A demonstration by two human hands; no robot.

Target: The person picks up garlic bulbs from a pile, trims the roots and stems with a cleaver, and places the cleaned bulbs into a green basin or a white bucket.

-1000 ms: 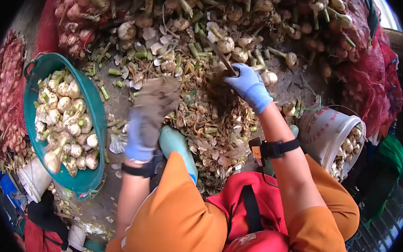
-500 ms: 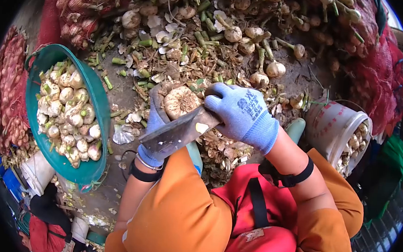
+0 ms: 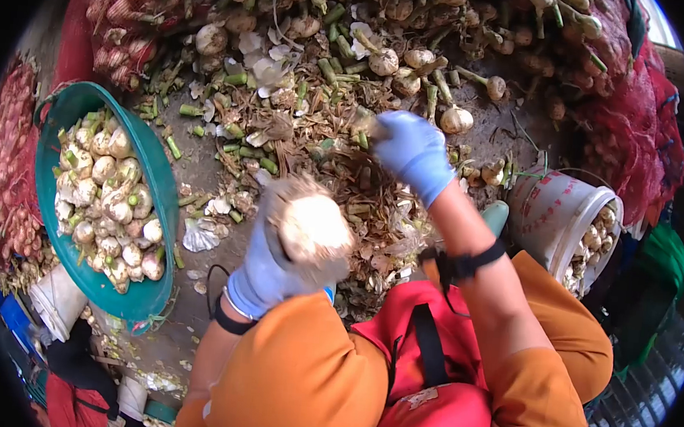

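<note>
My left hand (image 3: 262,259), in a blue glove with a grey palm, is closed around a large garlic bulb (image 3: 314,226). The bulb is blurred by motion and shows a pale, whitish face towards me. Up and to the right, my right hand (image 3: 415,151), gloved in blue, is closed in a fist, apart from the bulb. A blurred brownish end of the knife handle (image 3: 367,126) pokes out at its fingers; the blade cannot be made out. Beneath both hands lies a heap of dry skins and stem pieces (image 3: 307,142).
A green basin (image 3: 168,200) of trimmed garlic stands at left. On the right a white bucket (image 3: 531,204) lies tilted with garlic pieces inside. Red mesh sacks (image 3: 644,149) and untrimmed garlic (image 3: 455,120) lie beyond. Another person's red clothing (image 3: 74,405) shows at lower left.
My right hand has moved up, away from the bulb, and the broad knife blade no longer shows across it. The bulb in my left hand has come lower and shows a whiter face.
</note>
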